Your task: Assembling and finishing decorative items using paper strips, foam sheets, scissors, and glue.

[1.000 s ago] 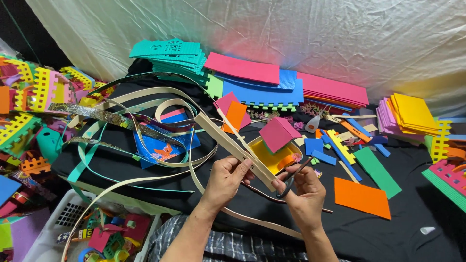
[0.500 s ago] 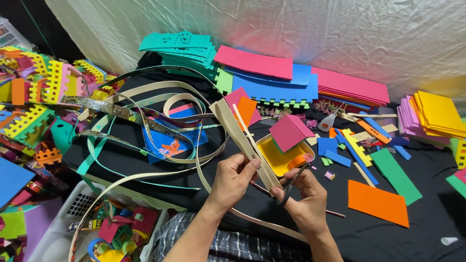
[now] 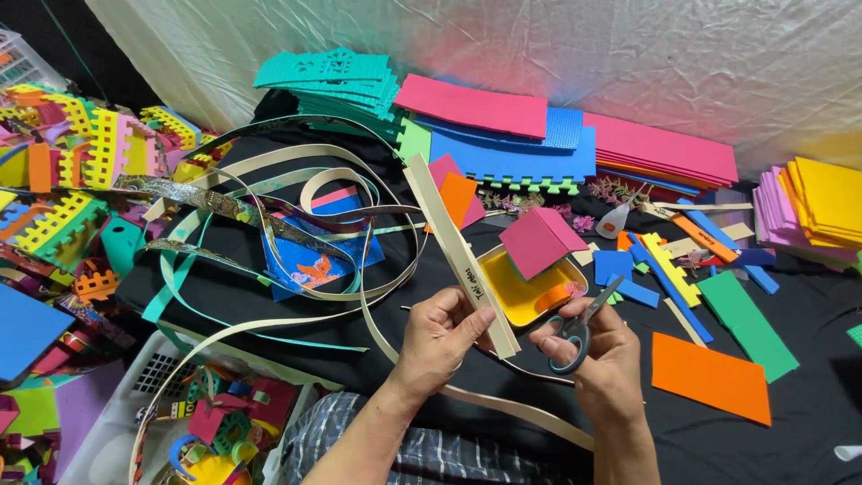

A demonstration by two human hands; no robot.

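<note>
Nearest to us, at the bottom edge of the view, we see our lap in grey checked cloth, and beside it on the left a white plastic basket filled with bits of coloured foam; just above the lap our left hand is clamped on a long cream-coloured foam strip, thumb on top and fingers beneath, near the strip's lower end; the strip slants up and away to the left, its far end lying beside a teal foam stack; our right hand is closed through the grey handles of a small pair of scissors, whose blades point up and to the right, slightly parted, just beside the strip without touching it.

Between the two hands, a little farther out on the black cloth-covered table, we find a yellow foam tray with a pink square foam piece tilted over it; to its right lie an orange foam rectangle and a green foam strip; to the left, loops of cream and teal foam ribbon curl around a blue foam sheet.

Farthest off, against the white plastic backdrop, rest a stack of teal foam mats, pink foam sheets on blue foam mats, and a yellow foam pile at the right.
</note>
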